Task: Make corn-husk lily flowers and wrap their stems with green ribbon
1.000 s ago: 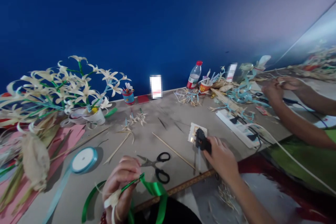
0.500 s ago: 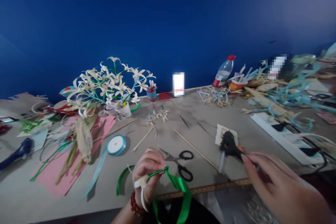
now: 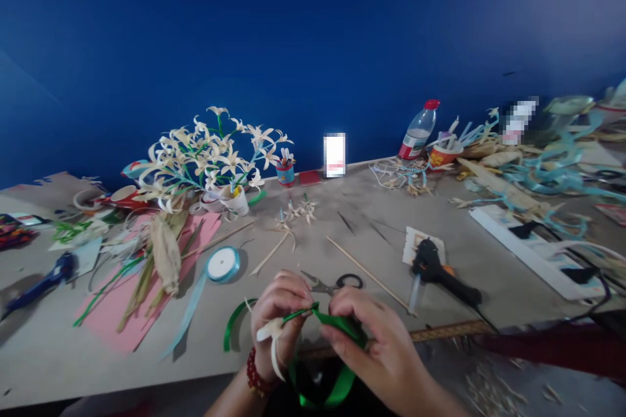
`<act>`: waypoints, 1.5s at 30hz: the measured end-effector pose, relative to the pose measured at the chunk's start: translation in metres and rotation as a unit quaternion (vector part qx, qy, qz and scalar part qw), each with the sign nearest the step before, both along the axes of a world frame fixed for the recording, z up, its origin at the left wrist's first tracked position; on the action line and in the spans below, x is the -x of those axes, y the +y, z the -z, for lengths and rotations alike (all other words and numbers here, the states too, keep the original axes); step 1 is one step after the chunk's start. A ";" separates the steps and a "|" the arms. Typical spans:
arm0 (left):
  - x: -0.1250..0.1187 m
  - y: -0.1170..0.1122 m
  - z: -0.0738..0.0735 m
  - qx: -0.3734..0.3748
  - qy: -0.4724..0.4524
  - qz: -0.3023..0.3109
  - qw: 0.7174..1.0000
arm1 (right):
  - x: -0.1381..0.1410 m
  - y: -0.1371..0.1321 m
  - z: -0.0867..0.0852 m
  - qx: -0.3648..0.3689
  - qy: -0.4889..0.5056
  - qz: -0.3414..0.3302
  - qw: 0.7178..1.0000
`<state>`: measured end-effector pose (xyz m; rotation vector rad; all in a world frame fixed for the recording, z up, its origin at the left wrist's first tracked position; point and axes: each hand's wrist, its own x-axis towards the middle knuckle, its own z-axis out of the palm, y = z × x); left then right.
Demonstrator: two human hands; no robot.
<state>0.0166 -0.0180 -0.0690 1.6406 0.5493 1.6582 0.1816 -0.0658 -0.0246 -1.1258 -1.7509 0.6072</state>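
Note:
My left hand is closed on a flower stem wrapped in green; its pale husk flower points down toward my wrist. From the stem's tip runs a green ribbon, which my right hand grips between thumb and fingers. The ribbon loops below both hands. Just behind them lie black-handled scissors, partly hidden by my right hand. A black glue gun rests on the table to the right, apart from my hand.
A blue ribbon spool and pink paper with husks lie to the left. White flowers stand in cups behind. A thin stick lies ahead. To the right are a power strip and a bottle.
My right hand has let go of the glue gun, now lying on the table, and moved left to take hold of the green ribbon. My left hand keeps the stem.

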 end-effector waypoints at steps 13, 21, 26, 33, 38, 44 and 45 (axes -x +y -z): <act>0.002 -0.002 -0.012 0.127 0.025 0.095 0.987 | -0.015 0.021 -0.010 -0.071 0.015 -0.044 0.996; 0.006 -0.005 -0.004 0.235 -0.035 0.162 0.958 | -0.014 0.026 -0.003 0.005 0.047 -0.065 0.997; 0.005 -0.004 -0.002 0.258 -0.057 0.167 0.950 | -0.012 0.025 0.001 0.046 0.063 -0.051 0.996; 0.000 -0.005 -0.002 0.242 -0.075 0.161 0.954 | -0.009 0.027 0.002 0.034 0.091 -0.065 0.993; -0.004 -0.008 -0.002 0.225 -0.092 0.138 0.960 | -0.008 0.026 0.003 0.026 0.087 -0.048 0.995; -0.001 -0.009 0.004 0.210 -0.076 0.096 0.970 | -0.006 0.027 0.004 0.016 0.093 -0.033 0.995; 0.000 -0.009 0.004 0.207 -0.075 0.096 0.971 | -0.006 0.028 0.005 0.015 0.096 -0.032 0.995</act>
